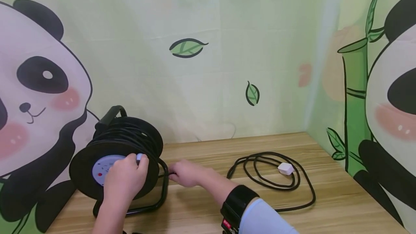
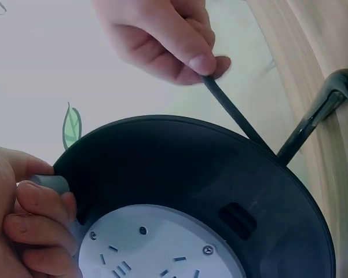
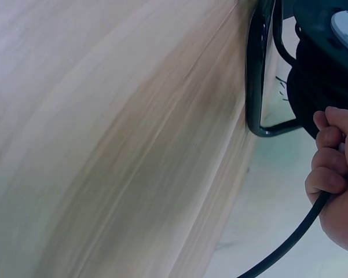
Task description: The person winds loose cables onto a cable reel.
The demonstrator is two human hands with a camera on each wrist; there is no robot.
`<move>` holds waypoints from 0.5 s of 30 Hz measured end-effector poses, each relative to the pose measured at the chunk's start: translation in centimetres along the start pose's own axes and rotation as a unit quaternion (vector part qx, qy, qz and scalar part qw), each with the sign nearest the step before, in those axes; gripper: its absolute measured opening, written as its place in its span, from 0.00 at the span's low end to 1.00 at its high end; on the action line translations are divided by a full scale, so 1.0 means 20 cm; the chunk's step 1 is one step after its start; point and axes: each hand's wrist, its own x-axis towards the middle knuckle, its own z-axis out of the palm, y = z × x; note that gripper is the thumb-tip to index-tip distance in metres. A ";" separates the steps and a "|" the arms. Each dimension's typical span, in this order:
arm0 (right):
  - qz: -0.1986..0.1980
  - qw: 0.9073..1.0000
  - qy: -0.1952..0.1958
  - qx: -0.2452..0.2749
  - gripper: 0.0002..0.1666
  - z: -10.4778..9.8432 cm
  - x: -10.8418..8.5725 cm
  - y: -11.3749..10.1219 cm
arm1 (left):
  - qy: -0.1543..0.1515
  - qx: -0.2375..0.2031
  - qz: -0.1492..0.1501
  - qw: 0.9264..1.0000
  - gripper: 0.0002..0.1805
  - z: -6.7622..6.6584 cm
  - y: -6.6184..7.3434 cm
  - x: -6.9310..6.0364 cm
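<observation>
A black cable reel (image 1: 81, 170) stands on the table at the left in the head view, with dark cable wound between its two discs. My left hand (image 1: 125, 178) grips the small grey-blue knob (image 2: 53, 183) near the rim of the front disc. Just right of the reel, my right hand (image 1: 186, 173) holds the black cable (image 2: 234, 110) between thumb and fingers. From that hand the cable (image 3: 289, 240) runs on in the right wrist view. A pale socket panel (image 2: 156, 237) with slots sits in the disc's centre.
Loose loops of cable (image 1: 294, 156) lie on the wooden table (image 1: 195, 216) at the right, ending near a white plug (image 1: 286, 168). The reel's tubular stand (image 3: 255, 75) reaches out beside it. Behind hangs a panda-printed backdrop (image 1: 208, 89).
</observation>
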 end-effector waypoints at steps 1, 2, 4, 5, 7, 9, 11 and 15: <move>0.003 1.000 -0.002 0.007 0.12 -0.01 -0.01 0.01 | -0.001 0.001 0.001 1.000 0.27 0.00 0.00 0.00; 0.007 1.000 -0.003 0.012 0.12 -0.01 -0.02 0.02 | -0.003 0.002 0.001 1.000 0.27 0.00 0.01 0.00; 0.016 1.000 -0.005 0.023 0.14 -0.03 -0.05 0.04 | -0.009 0.002 0.002 1.000 0.27 0.00 0.01 0.00; 0.019 0.999 -0.005 0.030 0.15 -0.04 -0.06 0.05 | -0.011 0.002 0.003 1.000 0.27 0.00 0.02 0.00; 0.026 0.999 -0.003 0.045 0.15 -0.06 -0.09 0.09 | -0.017 -0.001 0.002 1.000 0.27 0.00 0.02 0.00; 0.029 0.998 0.001 0.064 0.17 -0.09 -0.11 0.13 | -0.024 -0.003 0.000 1.000 0.27 0.00 0.03 0.00; 0.030 0.996 0.008 0.078 0.19 -0.13 -0.15 0.16 | -0.033 -0.005 -0.004 0.999 0.26 0.00 0.03 0.00; 0.035 0.995 0.024 0.093 0.23 -0.20 -0.23 0.25 | -0.046 -0.007 -0.009 0.999 0.26 0.00 0.02 0.00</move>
